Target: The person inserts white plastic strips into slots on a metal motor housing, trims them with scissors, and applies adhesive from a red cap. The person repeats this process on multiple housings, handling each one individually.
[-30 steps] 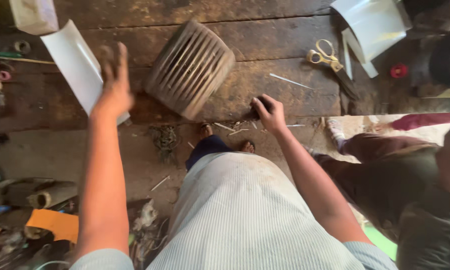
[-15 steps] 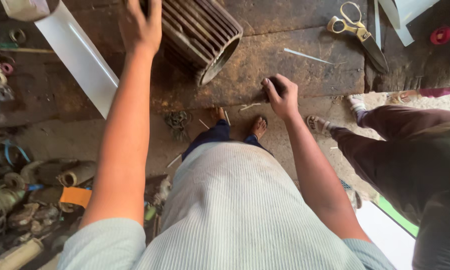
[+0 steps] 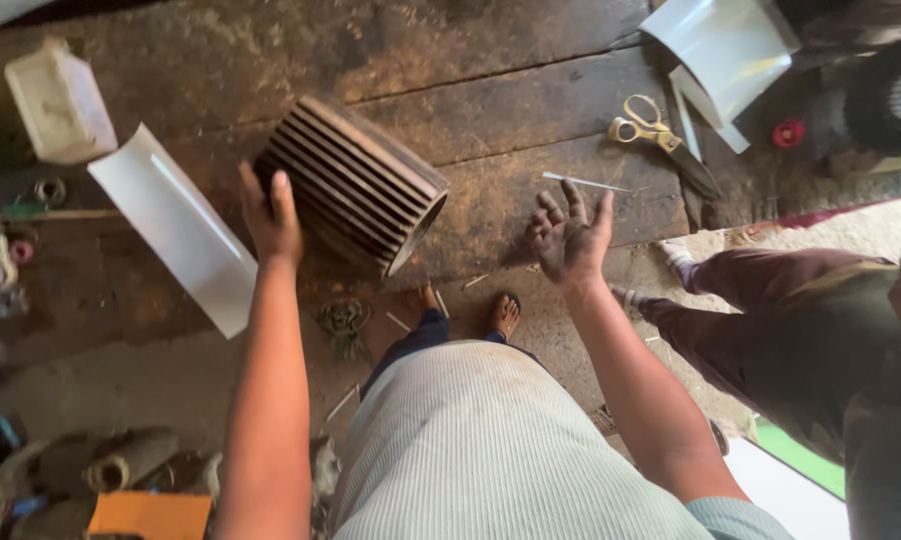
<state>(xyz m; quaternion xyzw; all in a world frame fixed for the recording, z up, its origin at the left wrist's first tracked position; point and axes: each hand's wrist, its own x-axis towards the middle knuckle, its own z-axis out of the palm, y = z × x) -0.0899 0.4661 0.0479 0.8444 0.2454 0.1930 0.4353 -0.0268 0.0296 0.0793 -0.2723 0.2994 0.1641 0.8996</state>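
From the head camera we see our left hand (image 3: 267, 213) gripping the rim of the ribbed metal motor housing (image 3: 360, 185), which lies tilted on the wooden bench (image 3: 490, 90); our right hand (image 3: 568, 235) hovers spread wide, empty, near yellow-handled scissors (image 3: 655, 135).

Yellow-handled scissors (image 3: 658, 140) — white plastic jug (image 3: 60, 103), curved sheet (image 3: 177, 226)
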